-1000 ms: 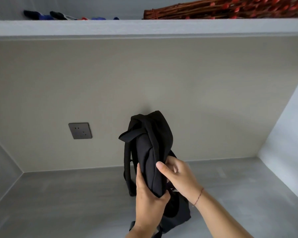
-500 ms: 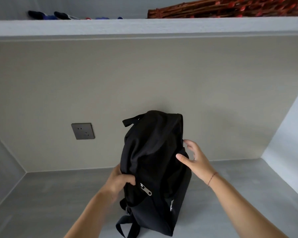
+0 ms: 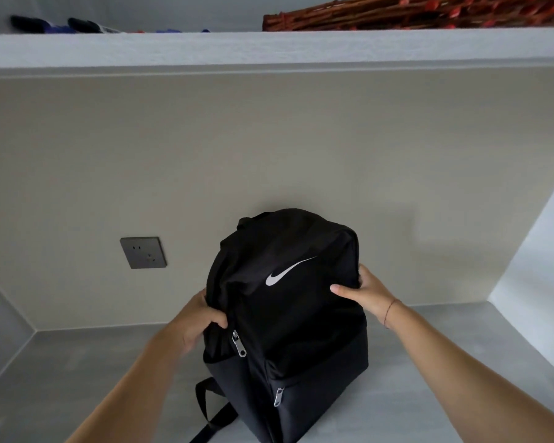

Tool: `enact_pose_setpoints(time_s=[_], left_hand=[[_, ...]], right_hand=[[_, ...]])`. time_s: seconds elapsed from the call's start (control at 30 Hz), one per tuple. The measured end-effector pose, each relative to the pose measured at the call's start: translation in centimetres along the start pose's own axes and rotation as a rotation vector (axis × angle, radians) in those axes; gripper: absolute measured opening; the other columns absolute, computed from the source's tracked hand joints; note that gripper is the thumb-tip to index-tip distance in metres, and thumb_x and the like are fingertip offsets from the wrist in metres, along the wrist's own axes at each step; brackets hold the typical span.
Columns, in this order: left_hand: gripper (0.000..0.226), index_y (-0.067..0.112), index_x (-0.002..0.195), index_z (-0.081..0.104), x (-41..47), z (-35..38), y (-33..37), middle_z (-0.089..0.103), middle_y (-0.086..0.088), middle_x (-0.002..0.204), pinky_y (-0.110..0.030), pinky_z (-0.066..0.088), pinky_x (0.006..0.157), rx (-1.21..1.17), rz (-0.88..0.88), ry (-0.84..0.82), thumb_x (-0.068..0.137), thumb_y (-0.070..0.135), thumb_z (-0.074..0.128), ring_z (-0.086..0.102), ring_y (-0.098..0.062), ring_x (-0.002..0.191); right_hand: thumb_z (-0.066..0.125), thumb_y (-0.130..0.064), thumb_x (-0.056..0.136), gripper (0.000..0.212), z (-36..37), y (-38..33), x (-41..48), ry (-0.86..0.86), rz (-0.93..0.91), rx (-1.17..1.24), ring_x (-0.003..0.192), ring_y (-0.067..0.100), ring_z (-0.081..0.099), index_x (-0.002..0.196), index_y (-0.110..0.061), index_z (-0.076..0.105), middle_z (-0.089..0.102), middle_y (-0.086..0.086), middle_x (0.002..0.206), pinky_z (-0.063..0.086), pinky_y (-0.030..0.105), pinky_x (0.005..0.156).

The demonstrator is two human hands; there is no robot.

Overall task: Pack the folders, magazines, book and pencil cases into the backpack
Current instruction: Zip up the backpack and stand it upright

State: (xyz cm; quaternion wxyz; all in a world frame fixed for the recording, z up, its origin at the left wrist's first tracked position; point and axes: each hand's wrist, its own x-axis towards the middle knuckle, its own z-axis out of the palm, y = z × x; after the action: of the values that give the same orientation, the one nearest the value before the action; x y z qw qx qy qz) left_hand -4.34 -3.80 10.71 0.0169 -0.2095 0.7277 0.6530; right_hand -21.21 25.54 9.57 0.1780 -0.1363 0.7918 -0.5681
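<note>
The left grip [image 3: 199, 321] is closed on the black backpack [image 3: 288, 321]: its fingers curl into the fabric at the bag's left edge, just above a silver zip pull [image 3: 240, 345]. The right grip [image 3: 365, 290] clamps the opposite edge a little higher, with the thumb lying across the front panel and the other fingers wrapped round the side, out of sight behind the cloth. A thin red thread bracelet [image 3: 390, 310] circles the right wrist.

Between the two grips the backpack stands upright on the grey tabletop [image 3: 77, 362], its front turned to the camera and a white swoosh logo [image 3: 288, 270] across the upper panel. The main zip looks closed. A second zip pull [image 3: 279, 396] hangs on the lower front pocket. A black strap [image 3: 211, 407] loops out from the bottom left corner and lies on the tabletop.

Behind the bag rises a beige wall. A dark grey socket plate [image 3: 143, 252] sits on the wall to the left of the backpack, apart from it. Above runs a pale shelf [image 3: 269, 47]. On it lie a bundle of reddish-brown twigs with red buds [image 3: 413, 12] to the right and a few dark markers [image 3: 39, 24] to the left.
</note>
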Motion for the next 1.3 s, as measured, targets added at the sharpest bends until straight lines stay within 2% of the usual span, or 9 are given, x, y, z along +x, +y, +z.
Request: enact_pose_setpoints(time_s=[0.17,0.3,0.37,0.5,0.7,0.8,0.97,1.13,1.3], left_hand=[[0.092,0.033,0.122,0.044,-1.6,2.7,-3.4,0.062,0.007,0.114,-0.038,0.044,0.098,-0.136,0.105,0.152,0.038,0.023,0.081,0.058,-0.018,0.109],[0.143,0.022,0.142,0.022,-3.5,7.1,-6.8,0.038,0.002,0.139,-0.034,0.035,0.107,-0.047,0.215,0.295,0.022,0.062,0.088,0.040,-0.016,0.130],[0.156,0.020,0.148,0.008,-4.2,9.0,-7.1,0.023,-0.003,0.147,-0.036,0.029,0.111,0.046,0.193,0.403,0.020,0.057,0.090,0.026,-0.020,0.138],[0.142,0.023,0.148,0.006,-4.2,11.0,-7.3,0.023,0.001,0.147,-0.032,0.024,0.111,0.120,0.226,0.494,0.038,0.021,0.095,0.024,-0.019,0.139],[0.105,0.038,0.137,0.027,-2.0,8.5,-7.0,0.050,0.015,0.129,-0.019,0.040,0.091,0.066,0.316,0.330,0.055,0.018,0.090,0.049,-0.007,0.119],[0.102,0.034,0.141,0.027,0.1,6.9,-5.8,0.050,0.013,0.131,-0.026,0.039,0.094,0.081,0.318,0.281,0.060,0.017,0.087,0.049,-0.009,0.119],[0.095,0.035,0.144,0.028,4.0,4.6,-4.4,0.048,0.014,0.138,-0.032,0.039,0.103,0.175,0.330,0.248,0.068,0.020,0.082,0.046,-0.010,0.126],[0.088,0.034,0.145,0.025,6.4,5.2,-3.2,0.044,0.016,0.138,-0.031,0.037,0.104,0.236,0.388,0.279,0.075,0.011,0.075,0.044,-0.013,0.128],[0.097,0.040,0.144,0.021,7.8,5.2,-3.9,0.045,0.010,0.139,-0.049,0.040,0.106,0.276,0.396,0.303,0.067,0.026,0.078,0.043,-0.017,0.130]], right_hand=[[0.073,-0.015,0.078,0.035,2.0,0.2,1.2,0.073,-0.003,-0.042,0.103,0.025,0.063,0.111,-0.011,0.061,0.068,0.005,0.107,0.050,0.036,0.093],[0.069,-0.013,0.083,0.033,1.9,1.2,0.9,0.080,0.026,-0.026,0.101,0.025,0.062,0.114,-0.010,0.061,0.067,0.005,0.106,0.049,0.036,0.094],[0.068,-0.012,0.084,0.031,1.5,2.0,0.3,0.092,0.028,-0.002,0.102,0.027,0.062,0.113,-0.010,0.061,0.067,0.007,0.107,0.049,0.038,0.094],[0.071,-0.005,0.080,0.026,0.2,3.4,-1.4,0.076,0.058,0.128,0.098,0.025,0.064,0.103,-0.012,0.061,0.068,0.008,0.105,0.051,0.034,0.087],[0.077,-0.005,0.073,0.024,0.0,4.0,-3.0,0.066,0.044,0.169,0.087,0.014,0.067,0.093,-0.014,0.067,0.072,0.001,0.093,0.053,0.019,0.068],[0.075,-0.015,0.077,0.011,0.9,3.6,-2.8,0.205,0.027,0.197,0.078,0.018,0.066,0.085,-0.011,0.068,0.071,0.002,0.082,0.052,0.025,0.067],[0.073,-0.025,0.079,0.016,2.1,3.0,-1.5,0.354,0.019,0.114,0.067,0.017,0.061,0.078,-0.010,0.067,0.065,-0.001,0.069,0.045,0.024,0.058],[0.074,-0.020,0.078,0.025,2.3,2.6,0.1,0.284,0.022,0.093,0.082,0.015,0.064,0.101,-0.011,0.066,0.069,-0.001,0.088,0.049,0.019,0.068],[0.081,-0.049,0.059,0.064,2.5,3.5,1.8,0.284,0.158,-0.191,0.104,0.025,0.056,0.110,-0.019,0.057,0.053,0.001,0.112,0.048,0.042,0.095]])
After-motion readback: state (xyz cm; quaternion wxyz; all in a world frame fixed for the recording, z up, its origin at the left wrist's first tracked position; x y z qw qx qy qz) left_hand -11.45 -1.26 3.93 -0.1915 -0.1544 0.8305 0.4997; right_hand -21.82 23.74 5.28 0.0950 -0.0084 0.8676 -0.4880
